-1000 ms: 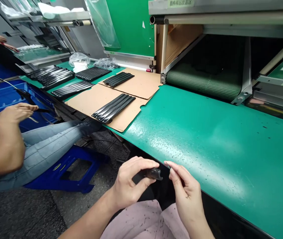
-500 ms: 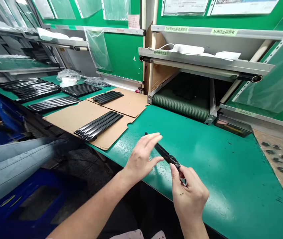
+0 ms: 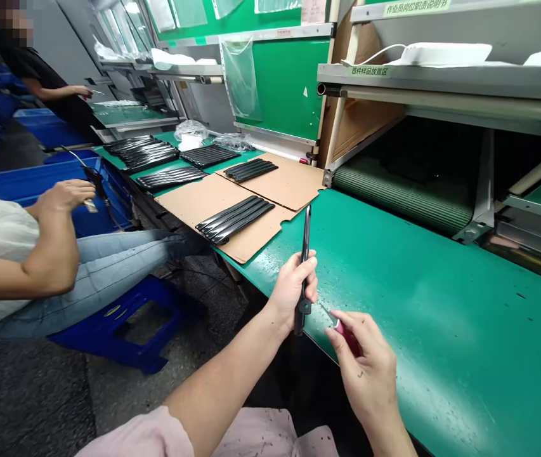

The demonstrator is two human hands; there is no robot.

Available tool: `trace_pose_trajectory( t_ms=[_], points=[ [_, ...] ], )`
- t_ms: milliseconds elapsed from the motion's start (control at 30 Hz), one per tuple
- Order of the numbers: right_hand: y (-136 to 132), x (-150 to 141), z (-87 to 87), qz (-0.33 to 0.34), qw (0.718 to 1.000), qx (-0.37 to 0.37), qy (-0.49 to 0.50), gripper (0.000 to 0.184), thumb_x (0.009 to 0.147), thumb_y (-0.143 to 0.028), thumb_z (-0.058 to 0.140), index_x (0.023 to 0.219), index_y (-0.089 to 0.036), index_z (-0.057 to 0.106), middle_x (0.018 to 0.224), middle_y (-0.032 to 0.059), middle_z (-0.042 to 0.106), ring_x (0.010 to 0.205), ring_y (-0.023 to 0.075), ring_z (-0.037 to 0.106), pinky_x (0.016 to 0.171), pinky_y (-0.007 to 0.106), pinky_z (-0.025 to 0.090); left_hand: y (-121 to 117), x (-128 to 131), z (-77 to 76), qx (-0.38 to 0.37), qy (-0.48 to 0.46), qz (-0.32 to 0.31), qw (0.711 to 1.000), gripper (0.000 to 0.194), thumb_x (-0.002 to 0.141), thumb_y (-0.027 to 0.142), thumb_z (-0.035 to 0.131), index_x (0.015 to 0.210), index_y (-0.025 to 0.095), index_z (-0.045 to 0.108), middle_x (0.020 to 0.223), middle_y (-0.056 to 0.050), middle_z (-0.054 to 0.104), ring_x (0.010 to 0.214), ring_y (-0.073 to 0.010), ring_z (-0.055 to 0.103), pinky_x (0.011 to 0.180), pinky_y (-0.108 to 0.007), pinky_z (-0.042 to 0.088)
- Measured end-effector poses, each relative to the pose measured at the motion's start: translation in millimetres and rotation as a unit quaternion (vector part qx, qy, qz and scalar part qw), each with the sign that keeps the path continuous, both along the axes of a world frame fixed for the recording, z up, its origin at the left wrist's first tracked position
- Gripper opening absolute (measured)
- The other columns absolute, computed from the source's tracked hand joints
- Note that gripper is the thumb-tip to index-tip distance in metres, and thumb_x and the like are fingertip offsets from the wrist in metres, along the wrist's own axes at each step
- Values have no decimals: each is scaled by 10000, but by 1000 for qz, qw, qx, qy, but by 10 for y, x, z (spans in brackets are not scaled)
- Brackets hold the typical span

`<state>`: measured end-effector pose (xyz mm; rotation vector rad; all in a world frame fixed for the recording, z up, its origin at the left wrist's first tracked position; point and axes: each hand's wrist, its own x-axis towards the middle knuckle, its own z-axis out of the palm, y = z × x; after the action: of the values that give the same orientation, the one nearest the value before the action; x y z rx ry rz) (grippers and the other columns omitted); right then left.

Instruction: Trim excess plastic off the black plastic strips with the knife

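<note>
My left hand is wrapped round a long thin black plastic strip and holds it almost upright at the near edge of the green table. The strip's lower end sticks out below my fist. My right hand is closed on a small tool with a red handle and a metal tip, its tip pointing toward the strip's lower end, a little apart from it.
Several black strips lie on a cardboard sheet; more strips lie on another sheet behind. A co-worker sits at left, a hand over a blue bin. A ribbed conveyor runs under a shelf.
My left hand has closed on the strip and stood it up from lying slanted. My right hand has let go of the strip's end and drawn back with the tool. The view swung left.
</note>
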<state>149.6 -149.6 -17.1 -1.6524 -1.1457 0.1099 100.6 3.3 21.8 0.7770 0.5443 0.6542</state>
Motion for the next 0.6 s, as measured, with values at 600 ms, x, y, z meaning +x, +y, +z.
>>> trace_pose_trajectory(
  t_ms=[600],
  points=[
    [39,-98,116,36,945,-123,-301,556,997,-663,342,713,-210,493,646,-5,483,557,171,446,562,326,230,-181,-146,12,24,53,-67,996,285,784,317,696,939,207,484,491,138,280,360,-26,205,355,-159,149]
  ],
)
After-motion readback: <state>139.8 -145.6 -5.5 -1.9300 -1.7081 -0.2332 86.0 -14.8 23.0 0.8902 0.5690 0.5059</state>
